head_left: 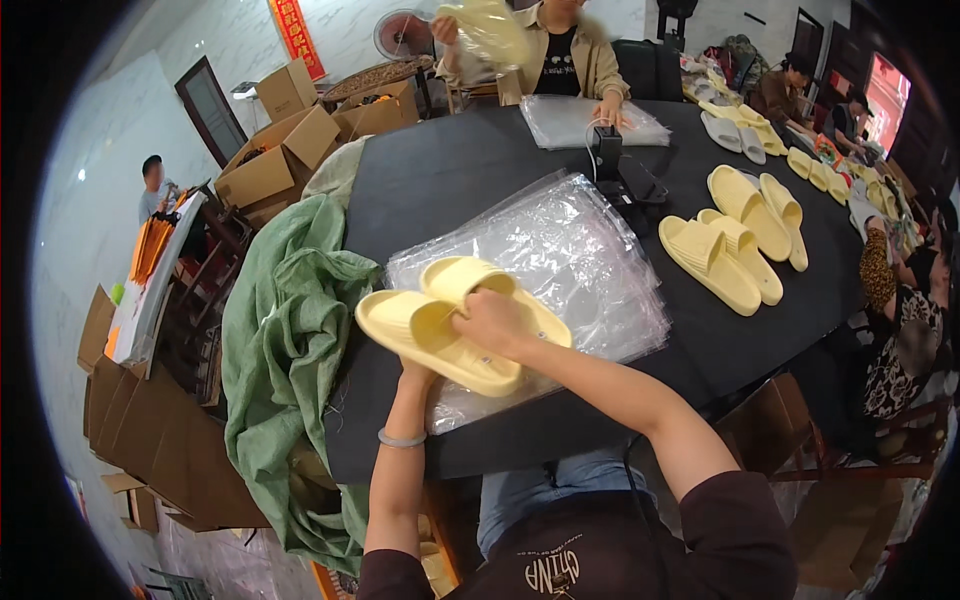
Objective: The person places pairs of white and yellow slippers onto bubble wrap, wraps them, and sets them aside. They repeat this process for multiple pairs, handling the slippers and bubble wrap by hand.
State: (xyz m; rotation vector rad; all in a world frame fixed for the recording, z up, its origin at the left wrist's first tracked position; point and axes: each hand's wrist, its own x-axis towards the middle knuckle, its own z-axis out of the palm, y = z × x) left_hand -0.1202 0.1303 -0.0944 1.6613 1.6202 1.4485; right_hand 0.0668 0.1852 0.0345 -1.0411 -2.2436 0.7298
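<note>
A pair of pale yellow slide slippers is held side by side over the black table, toes pointing left. My right hand is closed on the pair from above, its fingertips reaching in by the straps. From beneath, my left hand holds the nearer slipper; its fingers are mostly hidden by the sole. Under the slippers lies a wide stack of clear plastic bags. Two more pairs of yellow slippers rest to the right of the bags.
A black device stands behind the bags. Across the table, a person lifts a bagged yellow item, with another bag stack in front. Green cloth drapes the left edge; cardboard boxes stand beyond. More slippers line the far right.
</note>
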